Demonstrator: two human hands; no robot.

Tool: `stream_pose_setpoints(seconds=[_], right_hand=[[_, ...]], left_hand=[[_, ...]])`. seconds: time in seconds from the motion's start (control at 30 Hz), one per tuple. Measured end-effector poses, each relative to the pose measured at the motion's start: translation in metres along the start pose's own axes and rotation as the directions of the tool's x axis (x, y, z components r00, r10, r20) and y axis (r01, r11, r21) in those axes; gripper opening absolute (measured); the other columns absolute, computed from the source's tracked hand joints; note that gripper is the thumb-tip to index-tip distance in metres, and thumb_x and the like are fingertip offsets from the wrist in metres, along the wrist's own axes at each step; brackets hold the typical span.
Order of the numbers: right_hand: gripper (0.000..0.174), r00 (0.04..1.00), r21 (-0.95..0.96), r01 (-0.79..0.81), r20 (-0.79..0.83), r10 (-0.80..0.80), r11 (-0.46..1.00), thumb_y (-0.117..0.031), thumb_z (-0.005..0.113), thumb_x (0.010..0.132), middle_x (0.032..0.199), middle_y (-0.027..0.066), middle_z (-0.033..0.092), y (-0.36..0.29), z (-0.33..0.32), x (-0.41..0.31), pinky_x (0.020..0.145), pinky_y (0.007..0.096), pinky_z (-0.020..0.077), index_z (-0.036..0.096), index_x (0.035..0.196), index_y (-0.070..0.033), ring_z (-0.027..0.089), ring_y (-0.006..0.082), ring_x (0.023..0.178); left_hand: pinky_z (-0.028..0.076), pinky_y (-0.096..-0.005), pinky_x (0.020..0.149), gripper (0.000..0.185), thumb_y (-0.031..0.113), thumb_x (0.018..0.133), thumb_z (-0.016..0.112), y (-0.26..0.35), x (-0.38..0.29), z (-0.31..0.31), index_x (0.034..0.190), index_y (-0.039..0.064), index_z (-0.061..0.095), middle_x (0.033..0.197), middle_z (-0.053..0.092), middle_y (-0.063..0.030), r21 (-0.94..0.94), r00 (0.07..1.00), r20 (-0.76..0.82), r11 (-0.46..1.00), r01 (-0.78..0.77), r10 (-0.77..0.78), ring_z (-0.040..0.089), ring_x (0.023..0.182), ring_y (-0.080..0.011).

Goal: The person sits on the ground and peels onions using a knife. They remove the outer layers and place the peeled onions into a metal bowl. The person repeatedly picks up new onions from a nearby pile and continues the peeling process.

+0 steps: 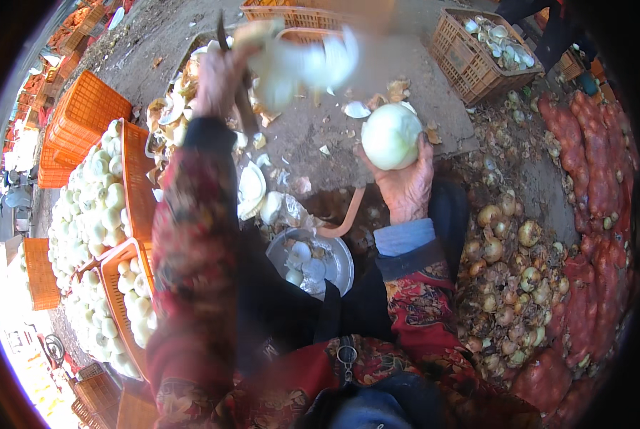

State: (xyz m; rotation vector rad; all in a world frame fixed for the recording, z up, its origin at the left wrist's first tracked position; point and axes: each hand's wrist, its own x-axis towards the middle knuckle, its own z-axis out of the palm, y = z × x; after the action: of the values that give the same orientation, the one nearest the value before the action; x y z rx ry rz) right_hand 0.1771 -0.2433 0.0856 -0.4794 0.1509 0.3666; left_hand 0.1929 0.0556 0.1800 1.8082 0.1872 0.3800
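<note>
My right hand (403, 185) holds a peeled white onion (391, 137) from below, above the near edge of a low board (320, 145). At the upper left, my left hand (218, 80) is closed around a dark, knife-like tool (243, 104), blurred. Just right of that hand are blurred pale onion layers (309, 61); whether the hand touches them I cannot tell. Onion peelings (172, 110) heap at the board's left side, and white onion pieces (252, 187) lie near its front. Between my legs stands a metal basin (344, 263) with onion pieces in it.
Orange crates (140, 193) of peeled onions (92, 198) stand on the left, with stacked crates (89, 112) beyond. Unpeeled onions (505, 300) cover the ground at right, beside red mesh sacks (593, 161). A crate of peelings (459, 64) stands upper right, near another person's dark-clothed leg (553, 40).
</note>
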Motion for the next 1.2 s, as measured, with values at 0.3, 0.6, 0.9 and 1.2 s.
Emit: stream_pose_setpoints(seconds=[0.3, 0.6, 0.9, 1.2], right_hand=[[0.062, 0.98, -0.116, -0.135, 0.134, 0.15, 0.984, -0.048, 0.057, 0.089, 0.139, 0.0142, 0.047, 0.038, 0.013, 0.008, 0.095, 0.0599, 0.0477, 0.043, 0.138, -0.013, 0.05, 0.0349, 0.125], [0.066, 0.988, -0.371, 0.106, 0.145, -0.056, 0.923, -0.022, 0.072, 0.077, 0.129, 0.0114, 0.047, 0.115, 0.043, -0.021, 0.097, 0.0538, 0.0449, 0.041, 0.133, -0.007, 0.049, 0.0297, 0.121], [0.067, 0.954, -0.679, 0.111, 0.278, 0.114, 0.726, -0.022, 0.079, 0.07, 0.115, 0.0115, 0.055, 0.119, 0.051, -0.03, 0.09, 0.0396, 0.0526, 0.048, 0.125, -0.001, 0.058, 0.0223, 0.105], [0.062, 0.995, -0.401, 0.037, 0.099, 0.003, 0.915, -0.026, 0.068, 0.077, 0.124, 0.0097, 0.056, 0.118, 0.024, -0.015, 0.098, 0.0483, 0.0455, 0.048, 0.131, -0.004, 0.052, 0.0284, 0.118]], left_hand=[[0.052, -0.0416, 0.058, 0.028, 0.027, 0.079, 0.068, -0.04, -0.057, -0.025, 0.082, -0.001, 0.066, 0.073, 0.067, -0.0187, 0.721, 0.979, -0.184, 0.689, 0.077, 0.084, 0.064, 0.061, -0.029], [0.042, -0.0247, 0.046, 0.046, 0.035, 0.084, 0.069, -0.042, -0.191, 0.007, 0.108, -0.002, 0.056, 0.082, 0.056, -0.0042, -0.544, 0.885, 0.0, 0.742, 0.391, -0.466, 0.047, 0.061, -0.0093], [0.046, -0.0299, 0.053, 0.037, 0.022, 0.077, 0.073, -0.052, -0.201, -0.022, 0.105, 0.003, 0.057, 0.081, 0.053, -0.0044, -0.665, 0.822, 0.228, 0.533, 0.523, -0.522, 0.052, 0.062, -0.0134], [0.051, -0.0448, 0.064, 0.011, 0.007, 0.078, 0.055, -0.075, -0.195, 0.028, 0.086, 0.001, 0.059, 0.072, 0.061, -0.0179, -0.039, 0.735, 0.081, 0.735, 0.677, -0.673, 0.063, 0.07, -0.0321]])
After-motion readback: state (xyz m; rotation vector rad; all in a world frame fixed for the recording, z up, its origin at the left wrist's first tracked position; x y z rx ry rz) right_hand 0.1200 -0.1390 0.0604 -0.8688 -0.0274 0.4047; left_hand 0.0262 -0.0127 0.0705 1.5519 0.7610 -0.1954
